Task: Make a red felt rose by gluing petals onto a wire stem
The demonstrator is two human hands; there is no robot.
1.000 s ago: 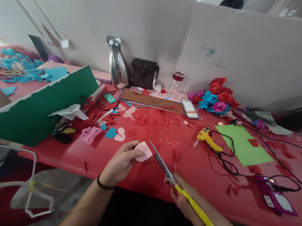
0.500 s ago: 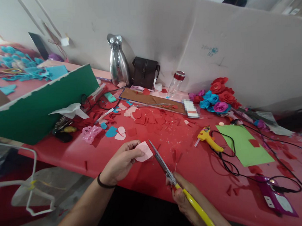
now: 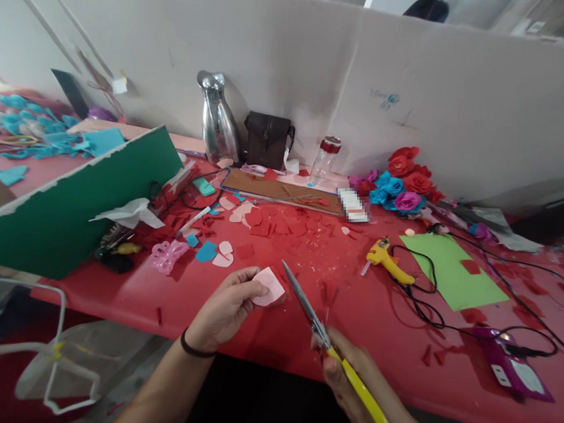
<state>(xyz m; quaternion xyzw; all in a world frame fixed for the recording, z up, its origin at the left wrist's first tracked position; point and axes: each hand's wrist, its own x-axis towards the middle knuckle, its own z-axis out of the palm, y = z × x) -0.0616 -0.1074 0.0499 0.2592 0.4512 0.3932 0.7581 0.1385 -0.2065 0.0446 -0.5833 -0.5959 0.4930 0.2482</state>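
Note:
Between thumb and fingers, my left hand (image 3: 232, 304) pinches a small piece of pink paper (image 3: 270, 287) with rounded and straight edges; a sliver of red shows behind it. My right hand (image 3: 347, 367) is wrapped round yellow-handled scissors (image 3: 309, 310). Their blades look closed or nearly so and point up and away, a little to the right of the pink paper and apart from it. Beyond my hands, red paper petals (image 3: 282, 221) lie scattered, with pink petals (image 3: 224, 254) and a blue petal (image 3: 206, 251) to the left.
A yellow glue gun (image 3: 388, 263) with a black cord lies at right beside a green sheet (image 3: 453, 272) and a purple power strip (image 3: 515, 363). Paper roses (image 3: 406, 181), a glass jar (image 3: 325, 160) and a metal jug (image 3: 218, 121) stand behind. A green board (image 3: 85, 201) borders the left.
The scissors have shifted slightly away from the pink paper, leaving a wider gap. My left hand keeps its pinch, with the paper turned a little. The whole view has shifted slightly.

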